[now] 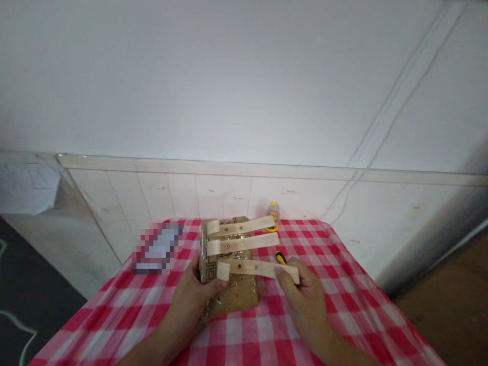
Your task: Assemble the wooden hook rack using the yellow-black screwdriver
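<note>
Right hand [307,284] pinched on right end of nearest wooden strip [251,268]. Left hand [192,284] part-curled, gripping left edge of brown package [234,299] beneath it, on checked surface [236,345].

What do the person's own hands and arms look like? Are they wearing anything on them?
The left hand and right hand are ordinary human hands with no gloves. No sleeve, watch or bracelet shows on the left forearm or right forearm. No rings or markings stand out, but some fingers are hidden, so I can't be sure.
</note>
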